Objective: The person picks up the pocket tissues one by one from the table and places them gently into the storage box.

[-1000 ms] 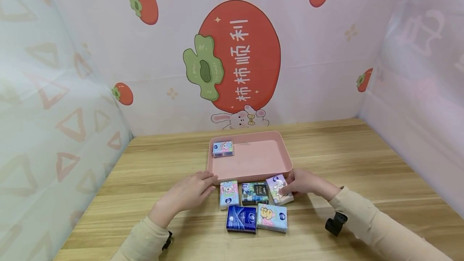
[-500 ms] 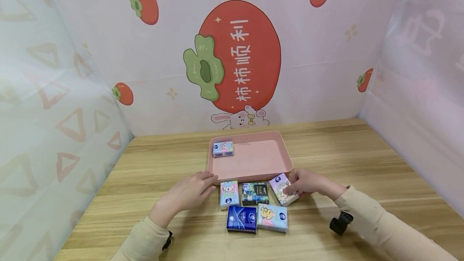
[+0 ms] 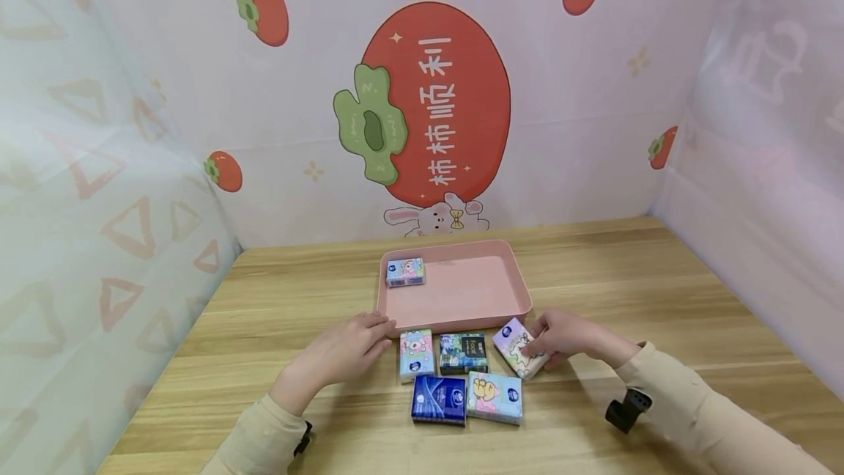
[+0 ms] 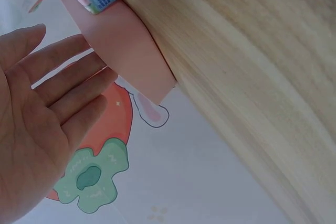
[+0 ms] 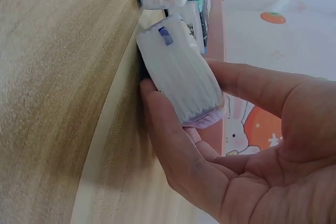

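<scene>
At the right, my right hand (image 3: 572, 337) pinches a purple pocket tissue pack (image 3: 519, 347), which is turned askew. Its white, ribbed end (image 5: 181, 72) faces the right wrist camera, with fingers on both sides. My left hand (image 3: 349, 347) rests its straight fingers on the near left corner of a pink tray (image 3: 455, 321); in the left wrist view, fingertips of this hand (image 4: 58, 87) meet the tray wall (image 4: 126, 45). Close to it lies a pink-and-blue tissue pack (image 3: 417, 355). A dark floral pack (image 3: 463, 353) sits between that one and the purple pack.
One light blue tissue pack (image 3: 405, 271) lies in the tray's far left corner. Nearer on the wooden table (image 3: 303, 277) are a dark blue pack (image 3: 438, 399) and a pale blue pack (image 3: 494, 396), side by side. Printed cloth walls (image 3: 567, 130) enclose the table's back and sides.
My right hand has moved slightly right, taking the purple tissue pack away from the dark floral one and tilting it further. The left hand has stayed at the tray corner.
</scene>
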`<control>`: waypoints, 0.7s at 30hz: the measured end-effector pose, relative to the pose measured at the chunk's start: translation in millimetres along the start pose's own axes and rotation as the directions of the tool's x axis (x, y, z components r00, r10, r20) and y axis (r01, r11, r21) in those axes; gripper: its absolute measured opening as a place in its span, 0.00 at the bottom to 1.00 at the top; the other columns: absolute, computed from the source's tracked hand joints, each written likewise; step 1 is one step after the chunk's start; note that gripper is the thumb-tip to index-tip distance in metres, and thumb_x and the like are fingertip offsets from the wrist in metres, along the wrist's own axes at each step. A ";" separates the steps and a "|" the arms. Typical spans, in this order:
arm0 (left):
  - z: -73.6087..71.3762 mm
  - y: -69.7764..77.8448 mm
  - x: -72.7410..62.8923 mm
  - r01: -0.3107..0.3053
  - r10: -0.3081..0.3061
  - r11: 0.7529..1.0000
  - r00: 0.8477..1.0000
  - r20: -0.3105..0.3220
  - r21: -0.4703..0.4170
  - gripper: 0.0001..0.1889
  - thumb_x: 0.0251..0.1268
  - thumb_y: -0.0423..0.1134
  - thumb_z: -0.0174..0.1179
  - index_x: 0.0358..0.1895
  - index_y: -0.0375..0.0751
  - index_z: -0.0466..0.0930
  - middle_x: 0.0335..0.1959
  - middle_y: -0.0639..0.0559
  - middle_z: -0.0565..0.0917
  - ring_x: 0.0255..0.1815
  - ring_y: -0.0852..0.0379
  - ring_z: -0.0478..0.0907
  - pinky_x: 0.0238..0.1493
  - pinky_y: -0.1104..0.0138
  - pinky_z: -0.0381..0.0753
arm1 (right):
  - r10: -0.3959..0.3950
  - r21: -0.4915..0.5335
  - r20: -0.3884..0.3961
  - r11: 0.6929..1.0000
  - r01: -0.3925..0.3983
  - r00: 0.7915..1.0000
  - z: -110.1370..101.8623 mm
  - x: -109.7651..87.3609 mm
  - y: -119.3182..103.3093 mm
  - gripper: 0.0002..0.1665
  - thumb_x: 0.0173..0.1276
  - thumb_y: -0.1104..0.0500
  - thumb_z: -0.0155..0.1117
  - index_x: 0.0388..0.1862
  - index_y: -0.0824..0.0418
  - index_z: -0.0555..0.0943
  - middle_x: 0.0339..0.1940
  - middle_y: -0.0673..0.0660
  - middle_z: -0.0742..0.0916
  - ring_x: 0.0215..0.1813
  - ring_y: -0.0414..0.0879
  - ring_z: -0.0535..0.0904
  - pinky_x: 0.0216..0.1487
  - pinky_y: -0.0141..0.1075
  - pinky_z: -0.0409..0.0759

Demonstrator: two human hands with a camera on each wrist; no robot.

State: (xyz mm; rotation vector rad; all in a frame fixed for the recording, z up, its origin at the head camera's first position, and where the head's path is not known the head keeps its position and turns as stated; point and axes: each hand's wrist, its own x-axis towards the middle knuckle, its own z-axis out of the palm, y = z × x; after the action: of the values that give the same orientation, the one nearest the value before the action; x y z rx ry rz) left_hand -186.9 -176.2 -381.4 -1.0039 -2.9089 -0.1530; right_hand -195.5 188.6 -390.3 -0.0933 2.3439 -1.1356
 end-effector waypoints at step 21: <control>-2.1 -0.4 -0.2 -0.001 0.001 1.000 1.000 0.022 -0.015 0.19 0.71 0.44 0.52 0.59 0.38 0.76 0.59 0.40 0.78 0.62 0.43 0.74 0.64 0.50 0.73 | -0.058 -0.045 -0.016 0.997 0.057 0.998 -18.4 -9.4 -5.5 0.22 0.56 0.61 0.70 0.44 0.74 0.76 0.34 0.59 0.83 0.32 0.42 0.82 0.35 0.37 0.87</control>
State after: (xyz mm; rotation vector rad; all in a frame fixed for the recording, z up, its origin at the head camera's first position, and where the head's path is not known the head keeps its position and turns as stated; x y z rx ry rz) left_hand -186.9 -176.9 -379.4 -1.0158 -2.9315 -0.1655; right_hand -197.4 200.8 -372.8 -0.1683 2.3962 -1.1159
